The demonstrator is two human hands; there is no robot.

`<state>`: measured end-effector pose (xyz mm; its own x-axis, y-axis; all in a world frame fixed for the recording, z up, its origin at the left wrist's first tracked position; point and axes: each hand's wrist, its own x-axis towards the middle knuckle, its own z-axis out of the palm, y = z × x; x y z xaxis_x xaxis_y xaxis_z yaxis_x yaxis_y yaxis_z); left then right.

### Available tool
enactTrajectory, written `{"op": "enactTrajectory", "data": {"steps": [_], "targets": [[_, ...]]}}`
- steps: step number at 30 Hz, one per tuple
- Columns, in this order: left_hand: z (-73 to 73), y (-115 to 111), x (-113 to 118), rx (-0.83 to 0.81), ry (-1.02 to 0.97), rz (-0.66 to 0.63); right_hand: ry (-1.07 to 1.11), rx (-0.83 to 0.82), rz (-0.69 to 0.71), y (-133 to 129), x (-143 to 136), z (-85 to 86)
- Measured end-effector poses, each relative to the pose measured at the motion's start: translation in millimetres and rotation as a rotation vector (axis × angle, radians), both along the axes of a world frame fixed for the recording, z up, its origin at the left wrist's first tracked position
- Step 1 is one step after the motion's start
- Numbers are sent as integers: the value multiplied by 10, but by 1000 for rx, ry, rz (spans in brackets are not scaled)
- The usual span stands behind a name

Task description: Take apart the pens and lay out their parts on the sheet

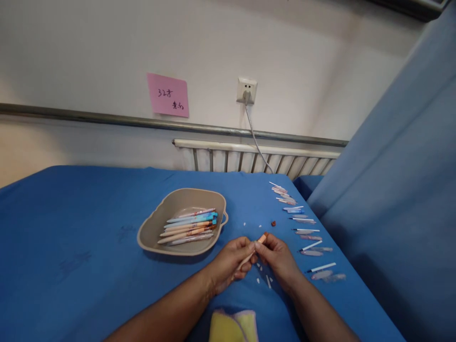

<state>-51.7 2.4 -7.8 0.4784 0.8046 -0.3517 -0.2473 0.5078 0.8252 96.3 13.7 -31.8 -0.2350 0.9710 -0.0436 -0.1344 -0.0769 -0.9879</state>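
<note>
A peach-coloured pen (245, 261) lies slantwise between my hands, above the blue cloth. My left hand (233, 259) is closed around its lower barrel. At the upper, orange end, my right hand (278, 256) pinches with thumb and fingers; the two thumbs nearly meet there. Just beyond my right hand sits a small brown piece (273, 223), its kind unclear. Several small white bits (268, 281) are scattered below and beyond my hands. To the left stands a beige basin (146, 237) with several pens (190, 228) in it, blue, peach and pale ones.
Along the table's right side lie several groups of pen refills (321, 267) and pale, clear-looking parts (322, 275). A folded yellow cloth (231, 327) lies at the near edge. Blue curtain (399, 190) hangs at right. Behind the table are a radiator (249, 159) and a plugged-in cable (253, 135).
</note>
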Motion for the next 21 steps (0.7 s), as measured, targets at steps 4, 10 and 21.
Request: {"op": "enactTrajectory", "data": {"steps": [4, 10, 21], "targets": [[-24, 24, -2, 13, 6, -16, 84, 6, 38, -20, 5, -25], [9, 20, 39, -46, 4, -32, 109, 3, 65, -8, 52, 29], [-50, 34, 52, -121, -38, 50, 44, -13, 54, -21, -1, 68]]}}
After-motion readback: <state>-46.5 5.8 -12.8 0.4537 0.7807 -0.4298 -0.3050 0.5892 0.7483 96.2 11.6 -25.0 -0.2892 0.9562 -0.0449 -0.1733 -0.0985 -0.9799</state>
